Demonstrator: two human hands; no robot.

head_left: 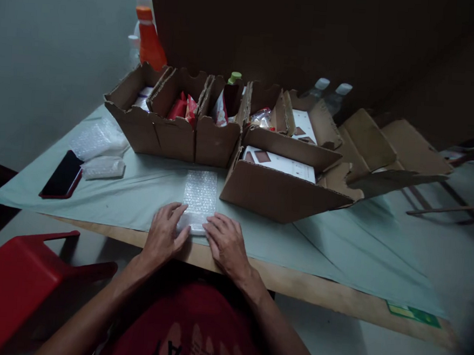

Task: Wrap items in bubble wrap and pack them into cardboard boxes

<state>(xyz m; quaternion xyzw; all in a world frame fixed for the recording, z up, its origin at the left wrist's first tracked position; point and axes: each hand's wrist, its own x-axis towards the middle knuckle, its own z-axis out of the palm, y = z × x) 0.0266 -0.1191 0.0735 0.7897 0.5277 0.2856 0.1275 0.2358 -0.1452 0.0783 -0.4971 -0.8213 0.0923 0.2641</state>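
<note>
A strip of bubble wrap (pixel 199 195) lies flat on the pale green table cover (pixel 138 192), its near end folded over a small white item (pixel 195 227). My left hand (pixel 165 234) presses that near end from the left, fingers on the wrap. From the right, my right hand (pixel 225 241) rests against the same end, fingers spread flat. Both hands sit close to the table's front edge.
A row of open cardboard boxes (pixel 176 119) with packets stands behind the wrap; a larger box (pixel 279 183) holds white cartons. A dark phone (pixel 62 175) and more bubble wrap (pixel 99 149) lie left. Bottles (pixel 149 39) stand at the back. A red stool (pixel 14 281) is lower left.
</note>
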